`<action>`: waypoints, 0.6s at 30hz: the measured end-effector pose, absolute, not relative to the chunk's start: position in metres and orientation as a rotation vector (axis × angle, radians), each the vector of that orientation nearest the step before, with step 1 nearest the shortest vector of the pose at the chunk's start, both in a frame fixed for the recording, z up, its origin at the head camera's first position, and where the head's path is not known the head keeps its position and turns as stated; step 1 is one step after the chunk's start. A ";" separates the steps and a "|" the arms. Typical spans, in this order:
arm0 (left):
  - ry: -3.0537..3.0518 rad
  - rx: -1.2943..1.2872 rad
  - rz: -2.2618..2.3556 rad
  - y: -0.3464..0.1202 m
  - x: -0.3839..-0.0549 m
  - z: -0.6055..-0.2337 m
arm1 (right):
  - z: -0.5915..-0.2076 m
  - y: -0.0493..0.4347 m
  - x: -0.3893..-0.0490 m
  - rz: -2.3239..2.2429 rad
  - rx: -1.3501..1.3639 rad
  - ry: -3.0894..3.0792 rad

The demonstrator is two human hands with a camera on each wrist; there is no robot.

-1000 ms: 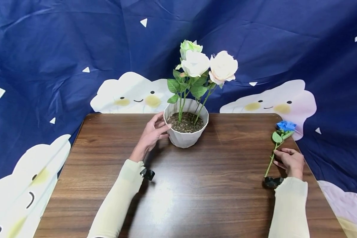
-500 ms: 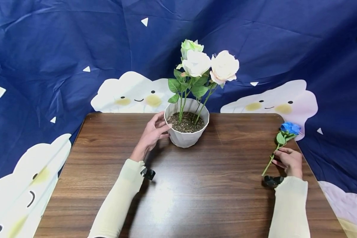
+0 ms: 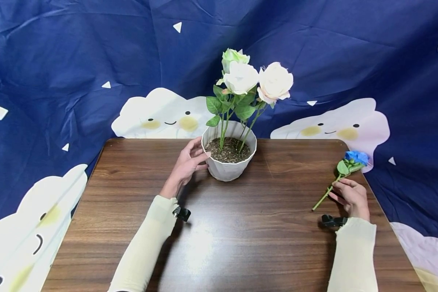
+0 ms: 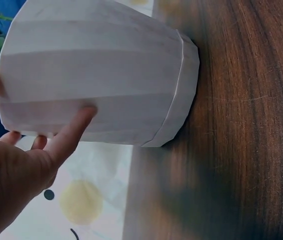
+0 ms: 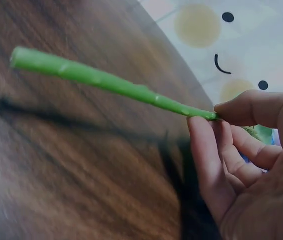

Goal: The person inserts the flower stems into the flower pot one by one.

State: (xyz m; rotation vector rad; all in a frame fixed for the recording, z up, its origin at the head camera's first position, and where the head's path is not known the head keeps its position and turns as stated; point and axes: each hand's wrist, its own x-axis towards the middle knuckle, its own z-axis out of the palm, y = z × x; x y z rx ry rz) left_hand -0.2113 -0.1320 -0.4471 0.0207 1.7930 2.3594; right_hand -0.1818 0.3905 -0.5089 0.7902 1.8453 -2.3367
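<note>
A white faceted flowerpot (image 3: 227,172) stands upright on the table, holding dark soil and several pale roses (image 3: 275,82) on green stems. My left hand (image 3: 184,164) rests against the pot's left side, its fingers spread near the rim. In the left wrist view, one fingertip presses the pot wall (image 4: 96,60) while others lie along its edge. At the table's right side, my right hand (image 3: 353,197) pinches a blue rose (image 3: 356,157) by its green stem. Seen from the right wrist, the bare stem end (image 5: 91,75) juts from between thumb and fingertips, over its shadow.
The brown wooden table (image 3: 248,243) has rounded back corners, and the pot stands near its back edge. Behind it hangs a dark blue cloth (image 3: 95,48) with smiling white clouds. A small black device (image 3: 182,213) sits at each wrist.
My right hand has moved slightly left with the blue rose, whose lower stem end has swung left and up, tilting the stem further. The left hand and the pot have stayed put.
</note>
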 end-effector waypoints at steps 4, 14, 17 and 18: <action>1.785 0.026 2.374 -0.132 -0.211 -0.447 | -0.504 0.383 -0.182 -2.370 0.724 1.852; 1.790 0.019 2.379 -0.131 -0.210 -0.447 | -0.492 0.361 -0.191 -2.511 0.611 1.857; 1.791 0.019 2.377 -0.131 -0.210 -0.447 | -0.489 0.355 -0.193 -2.576 0.592 1.823; 1.791 0.019 2.376 -0.131 -0.210 -0.447 | -0.488 0.353 -0.194 -2.597 0.583 1.813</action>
